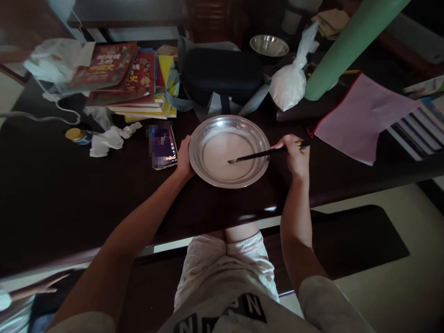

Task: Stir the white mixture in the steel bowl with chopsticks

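A wide steel bowl [229, 183] stands on the dark table in front of me, with a pale, milky mixture [220, 150] in it. My left hand [185, 158] is closed around the bowl's left rim. To the right of the bowl, my right hand [297, 156] grips a pair of dark chopsticks [258, 154]. Their tips reach down into the mixture near the middle, with a little of it clinging there. A phone [164, 145] with a lit screen lies just left of my left hand.
Behind the bowl sit a black case [222, 69], a tied bag of white powder [288, 88] and a smaller steel bowl [269, 45]. Stacked books [128, 76], crumpled tissue [107, 141] and a small jar [78, 136] lie left. A pink mesh pouch [364, 115] lies right. Another person's hand [43, 283] shows lower left.
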A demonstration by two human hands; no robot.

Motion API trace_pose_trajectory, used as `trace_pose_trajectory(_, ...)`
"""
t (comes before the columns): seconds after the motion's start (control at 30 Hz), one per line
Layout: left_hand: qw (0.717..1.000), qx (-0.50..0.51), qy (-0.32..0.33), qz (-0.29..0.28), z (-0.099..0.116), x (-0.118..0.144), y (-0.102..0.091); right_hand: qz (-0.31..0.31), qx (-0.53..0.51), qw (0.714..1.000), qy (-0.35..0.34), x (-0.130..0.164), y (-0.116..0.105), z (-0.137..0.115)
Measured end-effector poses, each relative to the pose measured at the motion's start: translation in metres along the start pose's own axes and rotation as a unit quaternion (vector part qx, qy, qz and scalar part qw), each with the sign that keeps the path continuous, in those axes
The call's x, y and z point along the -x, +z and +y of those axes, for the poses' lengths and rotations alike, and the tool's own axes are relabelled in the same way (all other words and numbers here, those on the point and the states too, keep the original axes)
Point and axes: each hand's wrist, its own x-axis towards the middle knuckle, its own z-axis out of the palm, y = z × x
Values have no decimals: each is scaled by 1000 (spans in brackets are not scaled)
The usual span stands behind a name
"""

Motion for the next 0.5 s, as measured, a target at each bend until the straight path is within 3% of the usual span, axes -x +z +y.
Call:
trace_pose_trajectory(0.13, 1000, -5, 6, 4, -1, 0, 1, -64, 7, 998, -4, 0, 3, -3)
trace_pose_trajectory(0.27, 1000, -3, -2, 8, 1, 2, 4, 14, 6, 1000, -5, -1, 1, -2)
trace_pose_trajectory(0.33, 1000, -2, -9, 14, 1, 3, 4, 23, -5, 1000, -2, -1, 0, -2)
trace_pose_trajectory(0.5, 1000, -2, -3, 11, 2, 3, 4, -62, 5, 998, -7, 0, 3, -4)
